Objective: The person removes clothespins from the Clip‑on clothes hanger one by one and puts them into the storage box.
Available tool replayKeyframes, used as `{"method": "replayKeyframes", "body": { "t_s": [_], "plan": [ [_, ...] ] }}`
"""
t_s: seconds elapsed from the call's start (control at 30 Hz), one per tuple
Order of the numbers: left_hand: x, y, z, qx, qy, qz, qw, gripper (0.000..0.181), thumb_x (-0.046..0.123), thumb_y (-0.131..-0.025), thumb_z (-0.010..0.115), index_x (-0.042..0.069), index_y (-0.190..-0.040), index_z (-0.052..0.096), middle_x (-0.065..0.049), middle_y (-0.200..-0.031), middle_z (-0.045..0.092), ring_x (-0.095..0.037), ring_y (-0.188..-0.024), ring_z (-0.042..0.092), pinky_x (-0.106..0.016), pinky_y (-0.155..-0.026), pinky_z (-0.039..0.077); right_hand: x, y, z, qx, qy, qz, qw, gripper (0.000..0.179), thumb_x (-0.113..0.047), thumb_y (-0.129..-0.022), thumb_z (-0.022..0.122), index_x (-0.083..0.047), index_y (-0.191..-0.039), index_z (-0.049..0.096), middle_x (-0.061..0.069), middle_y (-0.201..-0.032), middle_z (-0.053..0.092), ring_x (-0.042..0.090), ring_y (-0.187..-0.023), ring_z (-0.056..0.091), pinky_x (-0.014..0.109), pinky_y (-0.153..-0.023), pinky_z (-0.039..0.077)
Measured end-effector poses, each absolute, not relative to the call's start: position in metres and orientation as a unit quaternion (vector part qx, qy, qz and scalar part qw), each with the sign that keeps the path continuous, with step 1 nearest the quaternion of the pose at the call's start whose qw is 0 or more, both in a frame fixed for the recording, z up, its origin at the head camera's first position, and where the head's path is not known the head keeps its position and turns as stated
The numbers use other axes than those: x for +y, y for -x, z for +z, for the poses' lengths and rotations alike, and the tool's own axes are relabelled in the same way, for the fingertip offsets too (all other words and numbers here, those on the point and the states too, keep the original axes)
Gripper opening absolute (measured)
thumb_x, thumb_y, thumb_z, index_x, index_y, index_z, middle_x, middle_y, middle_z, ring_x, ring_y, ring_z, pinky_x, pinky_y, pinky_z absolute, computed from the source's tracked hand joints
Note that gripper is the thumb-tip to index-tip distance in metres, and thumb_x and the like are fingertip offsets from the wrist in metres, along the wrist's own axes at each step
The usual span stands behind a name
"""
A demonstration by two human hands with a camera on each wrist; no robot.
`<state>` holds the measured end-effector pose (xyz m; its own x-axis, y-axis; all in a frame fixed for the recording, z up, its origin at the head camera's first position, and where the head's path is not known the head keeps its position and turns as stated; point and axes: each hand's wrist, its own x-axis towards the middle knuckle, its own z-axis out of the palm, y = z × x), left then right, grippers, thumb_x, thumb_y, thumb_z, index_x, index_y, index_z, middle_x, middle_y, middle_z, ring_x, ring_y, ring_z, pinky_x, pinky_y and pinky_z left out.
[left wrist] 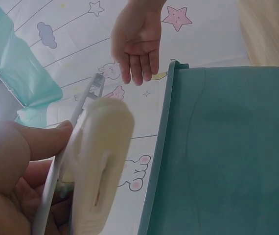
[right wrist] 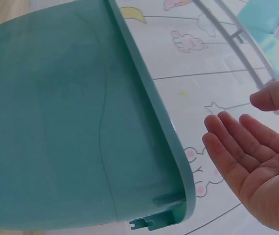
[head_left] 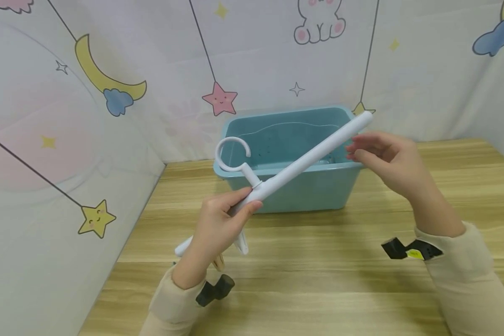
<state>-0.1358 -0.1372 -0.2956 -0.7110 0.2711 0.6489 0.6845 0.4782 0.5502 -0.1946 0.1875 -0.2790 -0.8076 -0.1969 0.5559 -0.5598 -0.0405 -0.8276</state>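
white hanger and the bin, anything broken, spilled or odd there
Nothing plainly broken or spilled stands out. The white hanger slants, but the left hand holds it so, and the bin stands upright on the table. Small dark marks show inside the bin; I can't tell what they are.

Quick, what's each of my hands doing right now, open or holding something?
Left hand: closed, holding the white clothes hanger.
Right hand: open, holding nothing, near one end of the hanger.

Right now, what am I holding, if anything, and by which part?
Your left hand grips a white clothes hanger by its bar, just beside the base of its ring-shaped hook. Your right hand holds nothing.
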Motion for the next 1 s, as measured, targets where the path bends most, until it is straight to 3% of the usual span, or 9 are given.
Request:
{"method": "replayKeyframes", "body": {
  "t_s": [0.2,0.6,0.83,1.0],
  "plan": [
    [-0.135,0.138,-0.297,-0.827,0.293,-0.415,0.242,0.029,0.006,-0.079,0.078,-0.007,-0.104,0.072,-0.013,-0.08,0.072,-0.012,-0.06,0.058,-0.023,-0.051,0.049,0.197,0.184,-0.28,-0.656,-0.286,0.675,0.177,0.031,0.013,-0.089,0.056,-0.003,-0.113,0.067,0.0,-0.098,0.072,0.009,-0.089,0.069,0.015,-0.079,0.051],
    [-0.133,0.141,-0.3,-0.831,0.311,-0.395,0.236,0.028,0.007,-0.078,0.08,-0.006,-0.102,0.072,-0.012,-0.077,0.071,-0.012,-0.059,0.057,-0.02,-0.052,0.049,0.21,0.168,-0.271,-0.551,-0.279,0.731,0.29,0.026,0.017,-0.088,0.053,0.022,-0.113,0.056,0.014,-0.097,0.072,0.021,-0.087,0.07,0.025,-0.084,0.053],
    [-0.131,0.14,-0.301,-0.851,0.308,-0.377,0.198,0.027,0.012,-0.08,0.078,-0.002,-0.103,0.073,-0.009,-0.085,0.073,-0.01,-0.062,0.058,-0.02,-0.055,0.05,0.205,0.156,-0.264,-0.53,-0.333,0.717,0.306,0.03,0.024,-0.082,0.047,0.023,-0.111,0.057,0.017,-0.097,0.072,0.024,-0.089,0.068,0.025,-0.086,0.053],
    [-0.13,0.139,-0.303,-0.853,0.319,-0.362,0.197,0.026,0.012,-0.082,0.077,-0.001,-0.103,0.073,-0.009,-0.086,0.074,-0.01,-0.064,0.061,-0.02,-0.057,0.051,0.192,0.147,-0.263,-0.535,-0.374,0.694,0.303,0.031,0.022,-0.082,0.051,0.02,-0.112,0.057,0.016,-0.099,0.071,0.022,-0.093,0.068,0.022,-0.086,0.052]
  ]
}}
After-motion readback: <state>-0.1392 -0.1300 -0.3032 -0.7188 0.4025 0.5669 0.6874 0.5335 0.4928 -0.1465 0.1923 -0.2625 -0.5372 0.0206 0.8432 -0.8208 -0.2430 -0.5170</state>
